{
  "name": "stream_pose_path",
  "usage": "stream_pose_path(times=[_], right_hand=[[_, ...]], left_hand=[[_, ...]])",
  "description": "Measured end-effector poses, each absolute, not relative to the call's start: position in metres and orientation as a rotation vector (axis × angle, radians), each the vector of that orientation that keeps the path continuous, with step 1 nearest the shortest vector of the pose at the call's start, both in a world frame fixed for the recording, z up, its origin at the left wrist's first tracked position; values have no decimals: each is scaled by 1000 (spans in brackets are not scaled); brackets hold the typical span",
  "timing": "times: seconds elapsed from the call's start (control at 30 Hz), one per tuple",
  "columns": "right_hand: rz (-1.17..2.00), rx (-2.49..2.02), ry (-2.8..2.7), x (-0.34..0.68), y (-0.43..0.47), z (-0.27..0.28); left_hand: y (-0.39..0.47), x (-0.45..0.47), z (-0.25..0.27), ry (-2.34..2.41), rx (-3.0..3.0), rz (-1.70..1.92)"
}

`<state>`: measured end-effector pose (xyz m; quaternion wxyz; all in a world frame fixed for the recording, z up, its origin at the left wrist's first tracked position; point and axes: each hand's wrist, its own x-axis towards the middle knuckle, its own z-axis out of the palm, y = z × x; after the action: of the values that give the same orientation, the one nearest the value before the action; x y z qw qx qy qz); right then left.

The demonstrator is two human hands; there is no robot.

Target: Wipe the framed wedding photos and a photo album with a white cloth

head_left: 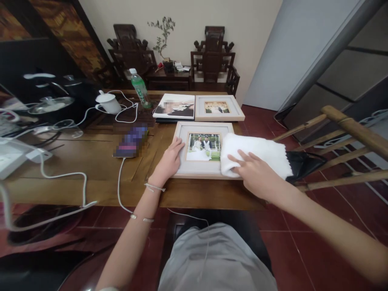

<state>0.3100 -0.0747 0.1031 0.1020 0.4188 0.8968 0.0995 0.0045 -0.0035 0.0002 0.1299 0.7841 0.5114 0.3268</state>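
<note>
While my left grip (169, 161) rests uncurled on a framed wedding photo (202, 148), my right grip (255, 173) spreads over an overlapping white towel (264, 148).

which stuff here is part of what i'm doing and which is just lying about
In hand:
near framed photo, under your left hand
white cloth, under your right hand

Lying about, it seems:
smartphone
green-labelled bottle
white lidded cup

Unsure: the framed photo behind, untouched.
</note>
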Motion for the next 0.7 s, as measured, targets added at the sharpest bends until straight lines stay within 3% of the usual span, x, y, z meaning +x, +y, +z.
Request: stream_pose_path(times=[0.43,0.7], right_hand=[[374,1513,2597,303,37,89],[378,1343,2590,302,-31,96]], left_hand=[[0,-1,-1,1440,2304,940],[0,1,-2,1443,2295,964]])
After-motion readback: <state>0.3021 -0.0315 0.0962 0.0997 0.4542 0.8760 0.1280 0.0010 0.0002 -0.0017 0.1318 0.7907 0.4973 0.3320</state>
